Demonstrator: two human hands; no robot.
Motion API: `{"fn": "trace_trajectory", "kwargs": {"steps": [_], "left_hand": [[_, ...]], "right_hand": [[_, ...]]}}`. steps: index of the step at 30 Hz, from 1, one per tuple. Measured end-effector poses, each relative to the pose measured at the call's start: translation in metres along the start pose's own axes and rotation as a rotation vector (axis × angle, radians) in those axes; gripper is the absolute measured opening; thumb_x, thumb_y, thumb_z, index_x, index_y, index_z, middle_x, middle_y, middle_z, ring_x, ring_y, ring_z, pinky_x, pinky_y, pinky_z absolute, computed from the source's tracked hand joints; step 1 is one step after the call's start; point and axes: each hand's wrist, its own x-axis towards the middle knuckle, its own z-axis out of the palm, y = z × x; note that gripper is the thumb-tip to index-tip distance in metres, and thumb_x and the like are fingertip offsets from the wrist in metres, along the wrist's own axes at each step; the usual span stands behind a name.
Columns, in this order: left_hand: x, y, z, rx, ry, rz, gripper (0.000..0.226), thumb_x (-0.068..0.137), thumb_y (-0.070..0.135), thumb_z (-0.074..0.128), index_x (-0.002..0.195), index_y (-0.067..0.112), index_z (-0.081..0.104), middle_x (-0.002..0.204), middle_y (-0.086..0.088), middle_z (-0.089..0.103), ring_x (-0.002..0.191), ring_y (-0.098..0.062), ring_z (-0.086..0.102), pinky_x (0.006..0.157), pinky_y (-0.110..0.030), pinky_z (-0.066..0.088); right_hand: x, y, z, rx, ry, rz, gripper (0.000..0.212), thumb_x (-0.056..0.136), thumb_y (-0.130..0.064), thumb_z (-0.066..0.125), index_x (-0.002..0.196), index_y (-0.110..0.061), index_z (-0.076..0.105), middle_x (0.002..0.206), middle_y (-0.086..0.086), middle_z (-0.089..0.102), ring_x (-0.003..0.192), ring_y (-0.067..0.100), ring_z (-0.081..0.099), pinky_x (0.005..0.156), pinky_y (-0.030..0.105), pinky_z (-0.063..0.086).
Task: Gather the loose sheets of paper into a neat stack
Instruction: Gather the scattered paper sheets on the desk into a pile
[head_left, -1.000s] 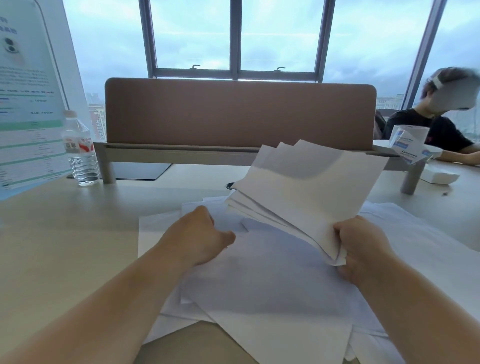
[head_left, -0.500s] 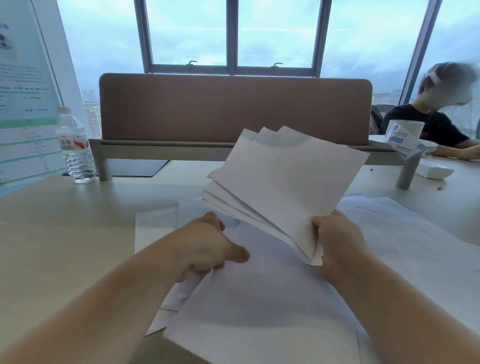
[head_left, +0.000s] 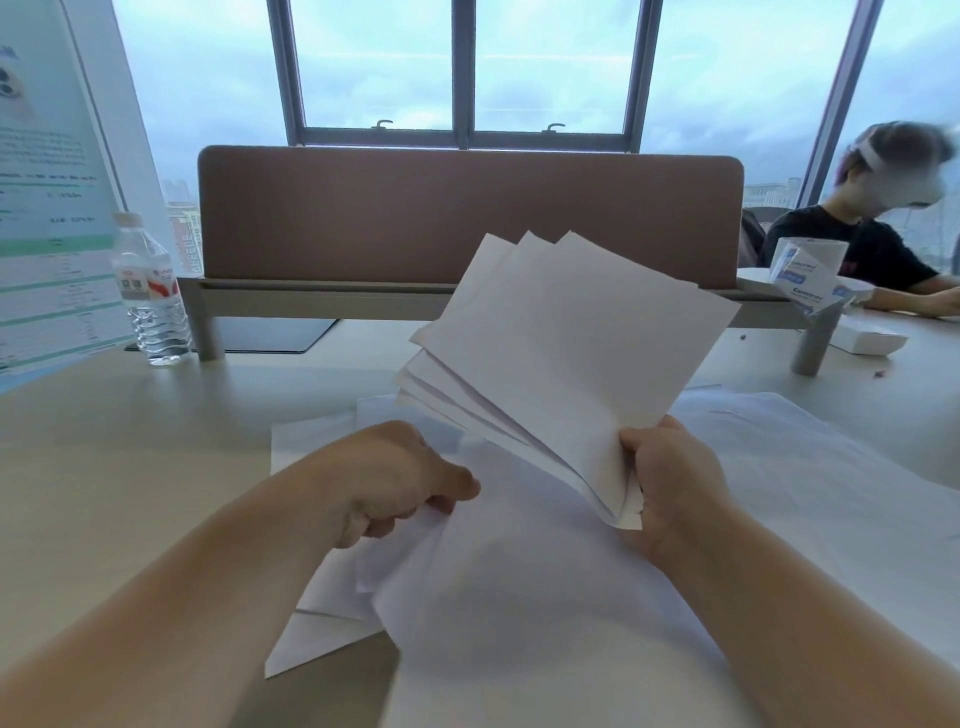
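Note:
My right hand (head_left: 670, 483) grips the near corner of a fanned bundle of white sheets (head_left: 566, 353), held up off the desk and tilted away from me. Below it, my left hand (head_left: 400, 478) pinches the left edge of a large loose sheet (head_left: 519, 597) and lifts it from the desk. More loose sheets (head_left: 810, 457) lie spread across the desk under and to the right of both hands, overlapping at odd angles.
A water bottle (head_left: 153, 296) stands at the far left beside a printed poster (head_left: 47, 218). A brown desk divider (head_left: 467, 218) runs across the back. At the far right another person (head_left: 883, 228) sits near small boxes (head_left: 805, 275).
My left hand took hold of a loose sheet's edge and pulled it up and toward me. The bundle in my right hand rose a little and shifted left.

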Motion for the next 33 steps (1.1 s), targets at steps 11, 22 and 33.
{"fn": "trace_trajectory", "kwargs": {"steps": [11, 22, 33], "left_hand": [[0.017, -0.014, -0.009, 0.273, 0.33, 0.157, 0.023, 0.096, 0.03, 0.058, 0.084, 0.012, 0.067, 0.084, -0.007, 0.072, 0.073, -0.022, 0.065, 0.065, -0.028, 0.049], [0.042, -0.045, -0.055, -0.448, 0.474, 0.08, 0.039, 0.102, 0.04, 0.053, 0.099, 0.004, 0.069, 0.101, -0.023, 0.076, 0.093, -0.042, 0.074, 0.091, -0.062, 0.059], [0.026, -0.032, -0.029, -0.032, 0.304, 0.139, 0.018, 0.084, 0.014, 0.078, 0.101, 0.015, 0.07, 0.094, -0.007, 0.079, 0.086, -0.03, 0.076, 0.078, -0.043, 0.062]], "right_hand": [[-0.006, -0.01, -0.006, 0.006, 0.025, -0.007, 0.031, 0.088, 0.01, 0.045, 0.088, -0.017, 0.061, 0.081, 0.005, 0.062, 0.071, 0.026, 0.057, 0.069, 0.036, 0.05], [-0.004, -0.008, -0.01, -0.469, -0.215, -0.13, 0.029, 0.096, -0.002, 0.05, 0.096, -0.019, 0.073, 0.092, 0.007, 0.079, 0.08, 0.029, 0.073, 0.065, 0.038, 0.062], [-0.017, 0.005, 0.0, -0.876, -0.359, -0.334, 0.017, 0.099, -0.023, 0.056, 0.103, -0.027, 0.072, 0.089, -0.005, 0.077, 0.083, 0.023, 0.072, 0.08, 0.041, 0.06]]}}
